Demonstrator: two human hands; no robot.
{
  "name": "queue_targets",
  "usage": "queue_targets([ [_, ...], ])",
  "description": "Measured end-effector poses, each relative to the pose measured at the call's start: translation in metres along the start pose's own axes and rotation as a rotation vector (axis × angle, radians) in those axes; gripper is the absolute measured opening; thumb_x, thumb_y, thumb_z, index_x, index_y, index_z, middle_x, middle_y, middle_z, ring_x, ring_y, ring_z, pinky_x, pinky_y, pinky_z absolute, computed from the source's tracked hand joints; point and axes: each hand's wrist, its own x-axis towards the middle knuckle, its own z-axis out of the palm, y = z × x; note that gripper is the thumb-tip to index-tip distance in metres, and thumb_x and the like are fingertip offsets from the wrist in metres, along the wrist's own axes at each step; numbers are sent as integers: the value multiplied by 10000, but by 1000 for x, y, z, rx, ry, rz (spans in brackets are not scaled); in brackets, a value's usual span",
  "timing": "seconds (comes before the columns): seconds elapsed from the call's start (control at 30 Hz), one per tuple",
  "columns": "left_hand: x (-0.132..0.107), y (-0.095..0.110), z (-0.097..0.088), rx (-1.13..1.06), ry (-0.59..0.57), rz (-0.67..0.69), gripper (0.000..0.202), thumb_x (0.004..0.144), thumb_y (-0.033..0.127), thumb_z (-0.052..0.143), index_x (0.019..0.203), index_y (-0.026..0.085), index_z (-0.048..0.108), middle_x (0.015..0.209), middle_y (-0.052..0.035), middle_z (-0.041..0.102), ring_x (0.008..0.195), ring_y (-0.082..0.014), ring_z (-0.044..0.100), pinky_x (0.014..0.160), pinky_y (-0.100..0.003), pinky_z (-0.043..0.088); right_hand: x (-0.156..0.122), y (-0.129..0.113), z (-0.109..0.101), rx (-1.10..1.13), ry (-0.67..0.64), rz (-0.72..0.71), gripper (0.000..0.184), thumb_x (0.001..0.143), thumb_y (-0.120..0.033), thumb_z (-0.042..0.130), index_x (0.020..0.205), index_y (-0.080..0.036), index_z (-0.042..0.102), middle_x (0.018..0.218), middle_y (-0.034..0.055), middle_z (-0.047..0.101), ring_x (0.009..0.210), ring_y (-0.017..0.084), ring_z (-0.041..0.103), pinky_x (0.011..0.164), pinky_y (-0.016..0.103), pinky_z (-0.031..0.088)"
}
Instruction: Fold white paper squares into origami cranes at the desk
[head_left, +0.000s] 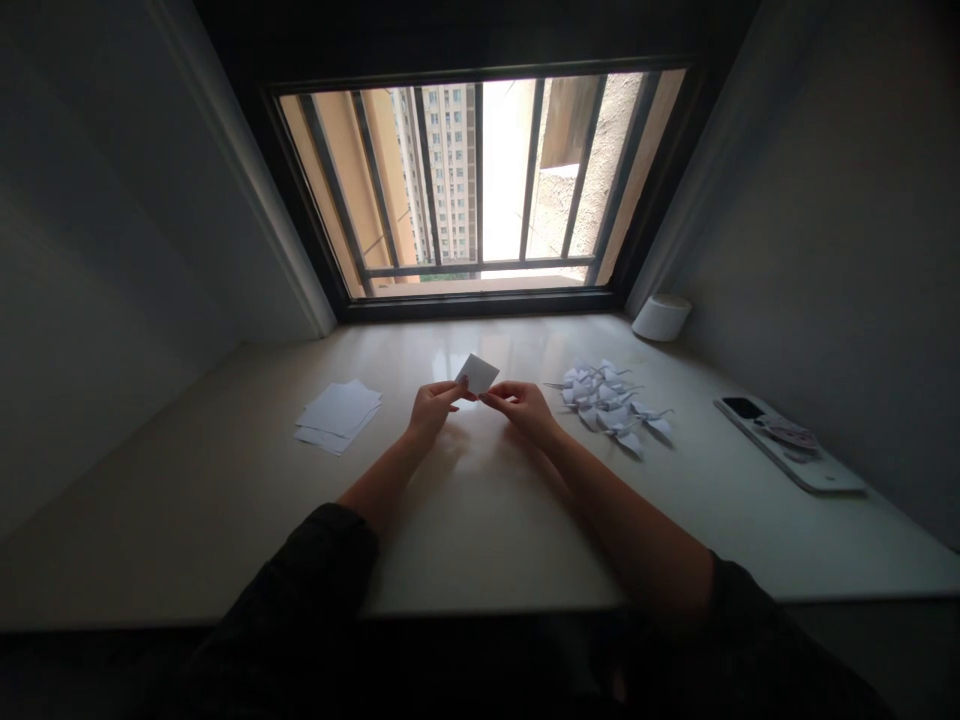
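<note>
Between my two hands, a small folded square of white paper (480,373) is held up just above the white tabletop (480,540). My left hand (435,408) pinches its left corner, thumb on top. At the lower right edge, the fingertips of my right hand (523,403) close on the same paper. To the right lies a cluster of several folded white paper cranes (604,400). A loose stack of flat white paper sheets (339,413) rests to the left of my left hand.
A phone in a pale case (795,450) lies at the right side near the wall. In the back right corner stands a white round container (661,317). Behind the tabletop is a barred window (480,265), with walls on both sides.
</note>
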Motion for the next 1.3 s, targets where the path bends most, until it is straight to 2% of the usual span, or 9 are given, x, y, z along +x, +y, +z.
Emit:
queue_targets([
  [0.2,5,4,-11,-73,35,-20,486,720,604,533,715,149,702,780,-119,707,823,-251,637,657,-321,436,0,0,-4,94,-18,71,289,616,-436,720,681,-156,687,639,18,635,589,128,521,592,265,373],
  [0.37,15,7,-30,-78,320,98,528,752,636,473,737,153,684,847,-116,707,843,-231,644,649,-294,434,1,0,-7,258,60,206,292,578,-434,737,672,-162,685,585,-3,589,551,106,478,547,249,351],
  [0.43,13,6,-26,-3,271,127,526,758,628,475,741,149,691,793,-110,706,807,-223,644,627,-281,427,-1,-2,-5,297,42,180,286,589,-434,732,676,-166,684,607,2,598,570,108,487,562,249,362],
  [0.57,3,0,-5,60,58,177,460,755,575,538,882,165,703,809,-87,708,821,-214,636,641,-274,445,-4,-4,4,266,56,133,290,615,-452,715,674,-172,668,593,-8,583,568,113,484,576,258,373],
  [0.63,-2,-4,5,57,22,190,403,715,535,614,840,164,706,818,-72,704,821,-208,627,661,-273,453,-5,-4,7,217,29,87,297,637,-465,700,676,-173,666,618,-1,599,586,121,499,594,265,384],
  [0.83,-4,-13,12,-34,68,166,350,713,485,638,827,163,715,732,-32,682,695,-159,591,649,-266,451,-7,-3,11,92,-25,35,322,656,-491,684,682,-170,663,672,25,635,623,146,537,613,280,415],
  [0.97,-4,-10,8,129,104,226,344,728,484,623,848,176,719,794,-47,699,744,-181,610,657,-269,447,-6,-3,10,45,-39,29,339,630,-499,701,741,-182,653,707,29,640,639,160,561,601,288,445],
  [1.13,-8,-6,5,457,156,223,291,727,481,621,785,215,723,764,-42,701,698,-184,606,641,-272,430,-1,0,8,198,121,31,463,608,-486,721,949,-220,553,796,23,649,715,177,616,643,302,494],
  [1.3,-8,-6,4,451,108,227,268,700,478,634,713,224,722,663,-18,676,661,-182,588,608,-259,407,0,-2,5,273,177,-30,435,639,-473,701,920,-242,462,705,-10,632,638,160,605,610,287,485],
])
